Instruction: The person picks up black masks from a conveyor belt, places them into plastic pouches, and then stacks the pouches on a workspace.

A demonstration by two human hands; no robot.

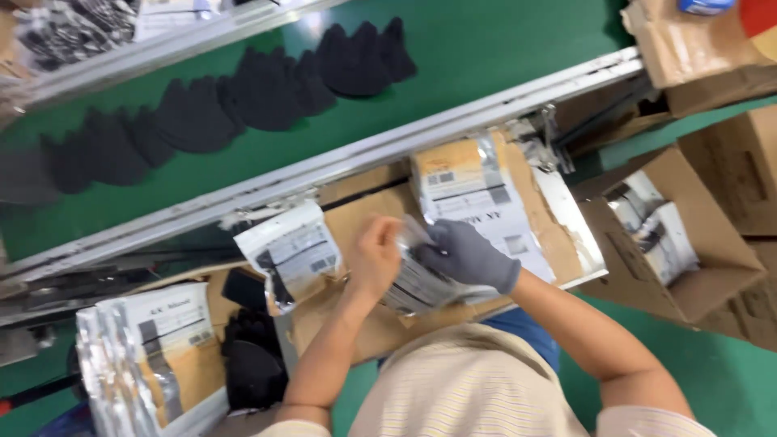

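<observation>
My bare left hand (pixel 374 257) and my right hand (pixel 469 255), in a grey glove, both grip a silvery plastic pouch (pixel 417 279) with a dark item inside, held over a cardboard work surface (pixel 360 214). A stack of pouches with tan cards (pixel 469 182) lies just beyond my hands. Another filled pouch (pixel 291 252) rests to the left of my left hand.
Black knit pieces (pixel 243 97) lie in a row on the green conveyor belt (pixel 486 48) behind a metal rail (pixel 388 146). A pile of empty pouches (pixel 150 356) and black items (pixel 251 364) sit at lower left. An open cardboard box (pixel 688 243) holding packed pouches stands at right.
</observation>
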